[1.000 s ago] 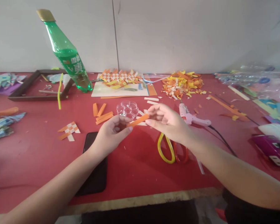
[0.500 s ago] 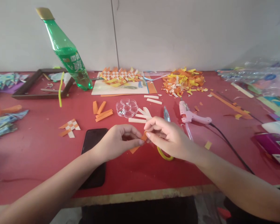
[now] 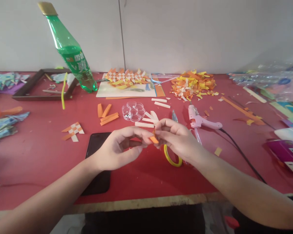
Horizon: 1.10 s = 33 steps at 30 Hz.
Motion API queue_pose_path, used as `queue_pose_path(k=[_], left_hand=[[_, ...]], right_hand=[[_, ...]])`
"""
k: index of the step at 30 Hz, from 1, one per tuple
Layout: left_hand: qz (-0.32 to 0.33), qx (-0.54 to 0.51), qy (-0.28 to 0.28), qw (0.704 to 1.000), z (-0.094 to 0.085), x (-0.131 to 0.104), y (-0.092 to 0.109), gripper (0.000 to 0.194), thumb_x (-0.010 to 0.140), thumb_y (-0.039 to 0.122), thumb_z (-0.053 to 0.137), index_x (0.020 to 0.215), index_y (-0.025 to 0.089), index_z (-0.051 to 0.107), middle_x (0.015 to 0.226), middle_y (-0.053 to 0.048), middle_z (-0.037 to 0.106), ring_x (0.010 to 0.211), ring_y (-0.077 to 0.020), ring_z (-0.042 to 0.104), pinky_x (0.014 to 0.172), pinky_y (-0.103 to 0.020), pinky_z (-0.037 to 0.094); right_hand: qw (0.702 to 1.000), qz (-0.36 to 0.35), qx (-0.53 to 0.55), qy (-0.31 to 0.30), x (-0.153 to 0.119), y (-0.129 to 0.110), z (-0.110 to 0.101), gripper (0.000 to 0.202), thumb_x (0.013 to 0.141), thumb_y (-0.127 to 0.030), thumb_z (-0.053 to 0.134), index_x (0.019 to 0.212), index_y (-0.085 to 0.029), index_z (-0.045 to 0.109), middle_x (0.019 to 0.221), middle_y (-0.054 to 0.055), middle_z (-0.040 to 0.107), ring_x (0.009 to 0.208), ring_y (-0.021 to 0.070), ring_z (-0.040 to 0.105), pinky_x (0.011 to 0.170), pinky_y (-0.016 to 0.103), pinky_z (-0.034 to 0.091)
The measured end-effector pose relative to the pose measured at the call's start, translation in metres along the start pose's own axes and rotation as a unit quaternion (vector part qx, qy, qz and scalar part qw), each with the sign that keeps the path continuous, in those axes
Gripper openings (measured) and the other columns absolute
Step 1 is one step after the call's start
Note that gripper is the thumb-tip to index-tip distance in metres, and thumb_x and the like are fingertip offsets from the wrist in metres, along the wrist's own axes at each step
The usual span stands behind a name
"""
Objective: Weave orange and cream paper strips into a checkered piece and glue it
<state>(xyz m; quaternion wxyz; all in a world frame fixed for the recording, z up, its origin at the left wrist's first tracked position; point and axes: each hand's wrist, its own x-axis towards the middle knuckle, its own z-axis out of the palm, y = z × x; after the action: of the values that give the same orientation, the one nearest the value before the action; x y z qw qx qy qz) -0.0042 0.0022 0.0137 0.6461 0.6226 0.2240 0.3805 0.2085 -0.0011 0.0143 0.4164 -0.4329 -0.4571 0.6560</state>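
Observation:
My right hand (image 3: 177, 138) pinches a folded orange paper strip (image 3: 154, 139) between thumb and fingers. On the strip's left side, the fingertips of my left hand (image 3: 123, 146) touch it, while that hand's thumb stands apart below. Part of the strip is hidden behind the fingers. Beneath my right hand lie scissors with a yellow handle (image 3: 174, 159), partly covered. Just beyond the hands are white paper strips (image 3: 146, 123) and a clear flower-shaped tray (image 3: 133, 111) with small bits in one cup. Several folded orange strips (image 3: 109, 119) lie left of the tray.
A black phone (image 3: 97, 182) lies under my left wrist. A small orange-white woven piece (image 3: 74, 131) is farther left. A pink glue gun (image 3: 197, 119) with its cord lies right. Behind are a green bottle (image 3: 74, 61), a dark frame (image 3: 26, 97), woven pieces (image 3: 127, 77) and paper scraps (image 3: 192, 84).
My left thumb has come away from the orange strip and spread from the fingers. The strip has turned, its loose end now shorter and nearer my right fingers.

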Motion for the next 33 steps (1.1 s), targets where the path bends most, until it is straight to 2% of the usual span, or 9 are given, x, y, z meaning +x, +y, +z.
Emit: queue_pose_path(k=[5,8,10,13,15,18,23,28,33], left_hand=[[0.020,0.060,0.010,0.998,0.004,0.008,0.001,0.013,0.082,0.011,0.071,0.092,0.019,0.072,0.088,-0.003,0.068,0.083,-0.0130,0.066,0.083,-0.026,0.054],[0.040,0.067,0.035,0.996,0.007,0.010,0.001,0.007,0.079,0.014,0.074,0.083,0.019,0.070,0.085,-0.002,0.062,0.080,-0.0110,0.062,0.078,-0.023,0.053],[0.028,0.037,0.058,0.997,0.008,0.008,0.000,0.007,0.081,0.015,0.073,0.082,0.019,0.067,0.089,-0.002,0.062,0.082,-0.0105,0.062,0.077,-0.022,0.052],[-0.064,-0.006,0.118,0.991,0.008,0.004,-0.006,0.011,0.081,0.021,0.073,0.079,0.018,0.062,0.080,0.000,0.065,0.074,-0.0093,0.062,0.069,-0.020,0.051],[-0.105,-0.014,0.174,0.979,0.005,0.005,-0.012,0.016,0.079,0.024,0.075,0.079,0.018,0.060,0.074,0.002,0.064,0.068,-0.0081,0.061,0.065,-0.018,0.049],[-0.121,-0.006,0.252,0.960,0.001,0.009,-0.020,0.016,0.078,0.026,0.075,0.081,0.018,0.061,0.073,0.004,0.063,0.067,-0.0068,0.060,0.064,-0.017,0.048],[-0.149,-0.004,0.264,0.953,-0.002,0.012,-0.023,0.018,0.078,0.031,0.074,0.085,0.017,0.065,0.078,0.001,0.065,0.070,-0.0085,0.061,0.066,-0.019,0.049],[-0.156,-0.010,0.280,0.947,-0.001,0.013,-0.019,0.020,0.075,0.031,0.077,0.083,0.017,0.064,0.078,0.002,0.063,0.068,-0.0078,0.060,0.065,-0.019,0.050],[-0.133,-0.019,0.259,0.957,0.001,0.015,-0.021,0.020,0.076,0.029,0.077,0.086,0.018,0.063,0.078,0.003,0.063,0.072,-0.0072,0.060,0.068,-0.018,0.049]], right_hand=[[0.999,0.039,0.014,-0.033,-0.004,-0.003,0.001,0.026,0.077,-0.034,0.073,0.084,-0.020,0.053,0.067,-0.003,0.065,0.056,0.0100,0.063,0.057,0.025,0.051],[0.989,0.050,-0.128,-0.056,-0.014,-0.013,-0.003,0.023,0.083,-0.038,0.067,0.091,-0.021,0.054,0.072,-0.002,0.065,0.061,0.0116,0.063,0.061,0.027,0.051],[0.955,0.014,-0.295,-0.036,-0.022,-0.020,-0.013,0.020,0.087,-0.041,0.061,0.094,-0.023,0.056,0.083,0.002,0.067,0.070,0.0137,0.064,0.065,0.028,0.051],[0.820,-0.064,-0.567,0.043,-0.031,-0.028,-0.049,0.017,0.092,-0.036,0.049,0.099,-0.024,0.060,0.096,0.006,0.067,0.082,0.0197,0.065,0.072,0.034,0.051],[0.669,-0.100,-0.724,0.135,-0.033,-0.029,-0.084,0.021,0.089,-0.023,0.045,0.105,-0.021,0.059,0.102,0.011,0.066,0.093,0.0270,0.064,0.079,0.041,0.050],[0.604,-0.078,-0.772,0.182,-0.028,-0.023,-0.134,0.029,0.078,-0.011,0.047,0.104,-0.013,0.059,0.101,0.023,0.065,0.095,0.0380,0.062,0.079,0.049,0.046],[0.596,-0.089,-0.772,0.200,-0.014,-0.013,-0.162,0.028,0.064,-0.004,0.055,0.088,-0.018,0.059,0.081,0.014,0.066,0.065,0.0231,0.059,0.055,0.032,0.035],[0.598,-0.124,-0.739,0.285,-0.013,-0.038,-0.133,0.022,0.063,-0.009,0.061,0.074,-0.022,0.048,0.065,0.005,0.052,0.052,0.0142,0.040,0.050,0.029,0.023],[0.644,-0.185,-0.654,0.353,-0.024,-0.048,-0.092,0.009,0.081,-0.018,0.053,0.078,-0.024,0.046,0.066,0.004,0.054,0.054,0.0163,0.049,0.049,0.029,0.038]])
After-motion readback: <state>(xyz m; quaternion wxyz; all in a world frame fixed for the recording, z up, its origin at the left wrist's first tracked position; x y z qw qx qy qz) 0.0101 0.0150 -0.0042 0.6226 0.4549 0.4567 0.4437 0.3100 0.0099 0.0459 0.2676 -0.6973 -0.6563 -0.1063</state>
